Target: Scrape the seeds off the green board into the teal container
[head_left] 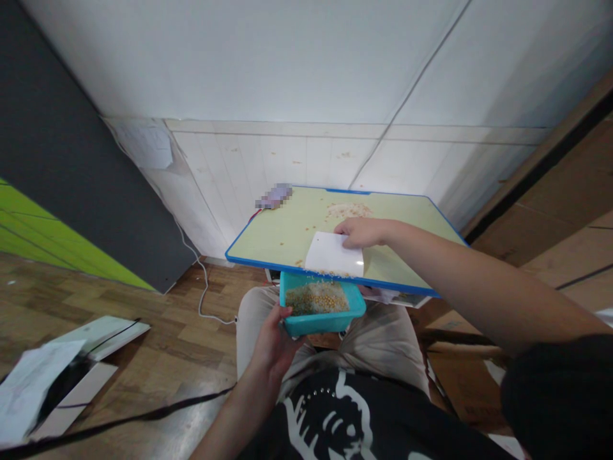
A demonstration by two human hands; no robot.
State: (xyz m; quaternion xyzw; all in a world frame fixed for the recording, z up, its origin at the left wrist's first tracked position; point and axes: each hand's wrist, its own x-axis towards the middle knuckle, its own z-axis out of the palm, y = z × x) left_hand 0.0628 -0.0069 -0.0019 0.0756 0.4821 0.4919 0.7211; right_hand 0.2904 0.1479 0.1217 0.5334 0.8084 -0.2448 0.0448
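Note:
My left hand (pixel 282 332) grips the left front corner of a teal plastic box (pixel 325 324), thumb over its rim. The box is held just below the near edge of a small table (pixel 278 223) with a pale yellow top and blue border. Inside lie mixed grains (pixel 318 297), yellow, white and greenish. In my right hand (pixel 361 232) a white card (pixel 332 255) is pinched, its lower edge at the table's edge above the box. Some grains (pixel 330 273) sit along that lower edge. A heap of pale grains (pixel 349 210) lies farther back on the tabletop.
A blurred purple item (pixel 278 195) rests at the table's back left corner. A white wall (pixel 297 153) stands behind. On the floor are a white cable (pixel 205 294) and, at left, papers and panels (pixel 62 377). Cardboard boxes (pixel 467 383) are at right.

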